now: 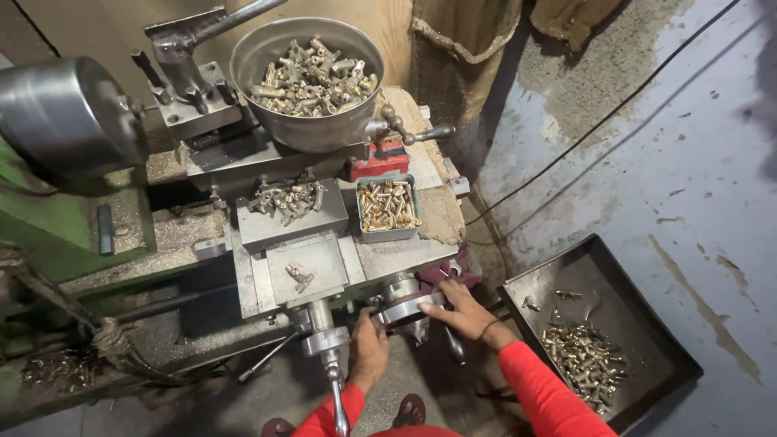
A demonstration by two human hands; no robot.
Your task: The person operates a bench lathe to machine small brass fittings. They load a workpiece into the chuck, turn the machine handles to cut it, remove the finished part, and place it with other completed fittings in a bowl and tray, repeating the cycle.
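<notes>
Two bare hands work at the front of a grey, swarf-strewn metal lathe [267,243]. Above them stands a big round steel bowl heaped with brass fittings [307,81]; right of the right hand lies a dark square metal tray of the same fittings [599,291]. Just above the hands sits a small rectangular tin of brass pieces [388,206]. The right hand [465,311] lies spread on a round steel handwheel [405,309]. The left hand [368,352], fingers curled, touches its lower edge.

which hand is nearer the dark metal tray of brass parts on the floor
Right. The right hand rests on the round steel handwheel, just beside the dark metal tray; the left hand is farther off, near the crank handle.
</notes>
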